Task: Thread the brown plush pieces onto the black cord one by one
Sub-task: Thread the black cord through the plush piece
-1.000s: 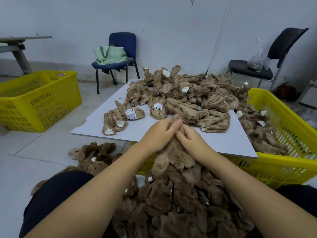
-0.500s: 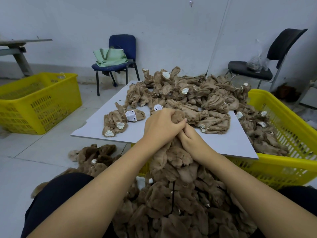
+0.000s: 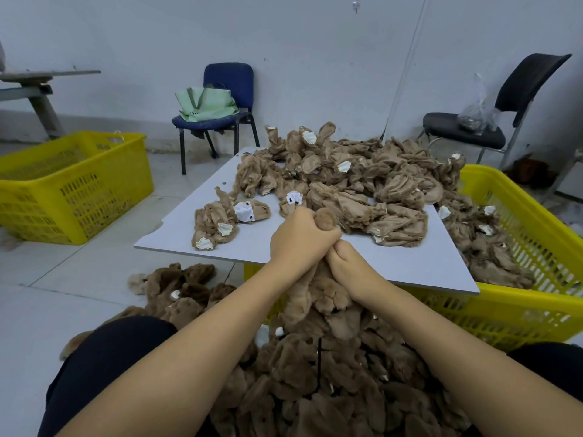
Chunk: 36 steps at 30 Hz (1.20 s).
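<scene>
At centre frame, the left hand gripped a brown plush piece poking above its curled fingers, while the right hand, touching it, pinched the strung plush below; the black cord ran beneath both.

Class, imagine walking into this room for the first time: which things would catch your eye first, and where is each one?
First, the two hands meeting at the centre: the left hand grips a brown plush piece and the right hand pinches the plush just below it. Behind them, a heap of tan plush pieces covers the far part of the white board. Bright yellow plastic crates stand on the floor at far left and under the board at right.
</scene>
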### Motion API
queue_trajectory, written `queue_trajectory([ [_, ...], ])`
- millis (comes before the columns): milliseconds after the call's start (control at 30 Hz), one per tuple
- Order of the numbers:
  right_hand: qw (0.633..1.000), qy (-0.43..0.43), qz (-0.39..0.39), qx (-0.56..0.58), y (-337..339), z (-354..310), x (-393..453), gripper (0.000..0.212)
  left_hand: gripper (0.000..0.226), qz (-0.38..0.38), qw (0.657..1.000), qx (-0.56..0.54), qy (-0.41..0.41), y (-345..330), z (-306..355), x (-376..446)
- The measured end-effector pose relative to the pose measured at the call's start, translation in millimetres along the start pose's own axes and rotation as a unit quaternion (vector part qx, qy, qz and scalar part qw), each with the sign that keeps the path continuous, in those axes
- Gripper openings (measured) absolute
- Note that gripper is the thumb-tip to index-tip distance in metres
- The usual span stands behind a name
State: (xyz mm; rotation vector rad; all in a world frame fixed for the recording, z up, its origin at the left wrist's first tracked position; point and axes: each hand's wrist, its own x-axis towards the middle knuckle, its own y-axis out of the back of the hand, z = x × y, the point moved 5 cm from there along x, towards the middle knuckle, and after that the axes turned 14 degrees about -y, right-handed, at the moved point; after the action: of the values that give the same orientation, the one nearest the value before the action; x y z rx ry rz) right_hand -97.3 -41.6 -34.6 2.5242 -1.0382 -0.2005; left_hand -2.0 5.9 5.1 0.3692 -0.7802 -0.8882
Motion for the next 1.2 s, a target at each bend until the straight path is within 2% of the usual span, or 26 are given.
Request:
queue_trajectory([
  [133,0.999,-0.015,0.010,0.036,6,-6,3,0.031,0.041,0.016,0.996,0.091,-0.005,11,12,15],
  [300,0.999,-0.019,0.011,0.033,7,-6,7,0.030,0.031,-0.064,0.984,0.168,0.006,8,16,25],
  [367,0.999,0.005,0.006,0.033,4,-8,8,0.027,0.030,-0.117,0.983,0.142,0.022,4,8,28],
  [467,0.998,-0.035,0.002,-0.048,-1,6,10,0.030,0.035,-0.159,0.985,-0.018,0.059,-8,-10,22],
  [533,0.994,-0.060,-0.007,-0.096,-5,19,10,0.035,0.035,-0.134,0.981,-0.101,0.100,-14,-20,7],
  [600,0.991,-0.057,-0.014,-0.116,-9,24,7,0.035,0.035,-0.110,0.976,-0.138,0.124,-20,-29,-7],
  [667,0.990,-0.052,-0.012,-0.127,-12,25,6,0.033,0.030,-0.081,0.980,-0.132,0.122,-20,-30,-11],
  [767,0.989,-0.042,-0.004,-0.145,-10,21,5,0.035,0.038,-0.040,0.991,-0.063,0.108,-15,-28,-10],
  [833,0.990,-0.018,0.013,-0.137,-5,15,4,0.033,0.037,0.006,0.998,-0.033,0.046,-9,-17,-7],
  [900,0.997,0.023,0.032,-0.072,1,3,6,0.028,0.036,0.064,0.996,-0.044,-0.039,1,1,-1],
  [967,0.997,0.062,0.034,-0.010,6,-8,11,0.032,0.033,0.078,0.990,-0.070,-0.095,10,15,8],
  [1000,0.997,0.067,0.031,-0.001,8,-10,14,0.030,0.032,0.062,0.990,-0.078,-0.098,10,15,14],
  [1033,0.998,0.057,0.028,-0.005,8,-6,17,0.025,0.031,0.036,0.993,-0.077,-0.085,7,15,17],
  [1100,0.999,0.005,0.013,-0.046,3,15,21,0.020,0.015,-0.036,0.998,-0.059,0.005,-9,-4,16],
  [1133,0.997,-0.021,-0.005,-0.068,-3,28,21,0.020,0.025,-0.070,0.994,-0.053,0.066,-17,-14,9],
  [1200,0.994,-0.045,-0.046,-0.089,-15,45,19,0.022,0.064,-0.123,0.980,-0.073,0.138,-29,-28,-5],
])
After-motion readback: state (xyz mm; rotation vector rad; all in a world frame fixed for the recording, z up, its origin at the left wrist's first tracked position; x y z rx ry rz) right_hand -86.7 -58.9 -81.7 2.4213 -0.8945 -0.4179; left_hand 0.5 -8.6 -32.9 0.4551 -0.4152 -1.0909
